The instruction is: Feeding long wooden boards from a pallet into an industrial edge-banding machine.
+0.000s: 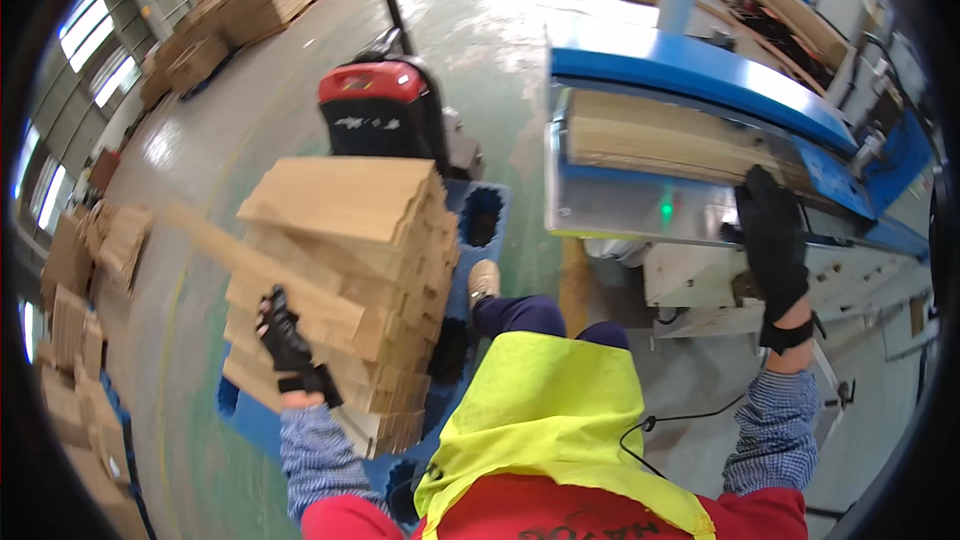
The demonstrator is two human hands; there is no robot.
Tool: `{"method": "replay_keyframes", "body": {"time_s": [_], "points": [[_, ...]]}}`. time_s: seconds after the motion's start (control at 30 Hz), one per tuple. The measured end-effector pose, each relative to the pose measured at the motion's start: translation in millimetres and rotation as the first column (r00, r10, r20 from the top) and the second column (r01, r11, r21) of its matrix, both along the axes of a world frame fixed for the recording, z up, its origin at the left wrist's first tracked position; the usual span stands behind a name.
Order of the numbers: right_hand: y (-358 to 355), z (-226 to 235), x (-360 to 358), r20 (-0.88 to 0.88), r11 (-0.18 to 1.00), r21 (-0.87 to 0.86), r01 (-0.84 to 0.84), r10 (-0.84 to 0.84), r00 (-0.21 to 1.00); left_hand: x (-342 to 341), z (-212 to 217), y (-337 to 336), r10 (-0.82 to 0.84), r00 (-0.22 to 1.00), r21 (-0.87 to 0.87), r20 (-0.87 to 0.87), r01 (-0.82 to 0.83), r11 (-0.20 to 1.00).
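Observation:
My left hand (287,340), in a black glove with bare fingertips, is beside the near edge of a long brown cardboard strip (275,270). Its fingers look half curled; whether they pinch the strip is unclear. The strip lies slantwise over a stack of flat cardboard pieces (335,195), its far left end blurred above the floor. That stack rests on a blue pallet (492,202). My right hand (772,235), in a black glove, reaches over the machine's front edge, with stretched fingers touching the right part of a row of cardboard sheets (670,135) in its tray.
A machine with a blue cover (690,65) and a metal front panel (640,202) with a green light stands at right. A red and black pallet truck (380,100) stands beyond the pallet. Cardboard piles (75,330) line the left side. A cable (690,415) hangs at lower right.

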State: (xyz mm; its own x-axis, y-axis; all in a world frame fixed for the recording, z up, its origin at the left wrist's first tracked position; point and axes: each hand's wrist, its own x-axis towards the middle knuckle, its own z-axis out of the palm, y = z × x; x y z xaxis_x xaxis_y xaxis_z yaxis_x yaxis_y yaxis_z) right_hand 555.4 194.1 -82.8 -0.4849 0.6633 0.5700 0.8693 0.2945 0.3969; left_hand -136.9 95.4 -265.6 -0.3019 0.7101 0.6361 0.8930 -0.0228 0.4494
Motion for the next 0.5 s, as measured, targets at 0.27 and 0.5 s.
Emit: {"method": "replay_keyframes", "body": {"time_s": [0.27, 0.5], "points": [[-3.3, 11.2, -12.9, -0.3, 0.991, -0.124, -0.046, 0.006, 0.954, 42.6, 96.5, 23.8, -0.265, 0.844, 0.45, 0.467, 0.031, 0.892], [-2.0, 5.2, -5.7, -0.416, 0.992, 0.11, -0.064, 0.105, 0.903, 81.9, 124.6, 46.6, -0.199, 0.921, 0.302, 0.334, 0.096, 0.948]]}}
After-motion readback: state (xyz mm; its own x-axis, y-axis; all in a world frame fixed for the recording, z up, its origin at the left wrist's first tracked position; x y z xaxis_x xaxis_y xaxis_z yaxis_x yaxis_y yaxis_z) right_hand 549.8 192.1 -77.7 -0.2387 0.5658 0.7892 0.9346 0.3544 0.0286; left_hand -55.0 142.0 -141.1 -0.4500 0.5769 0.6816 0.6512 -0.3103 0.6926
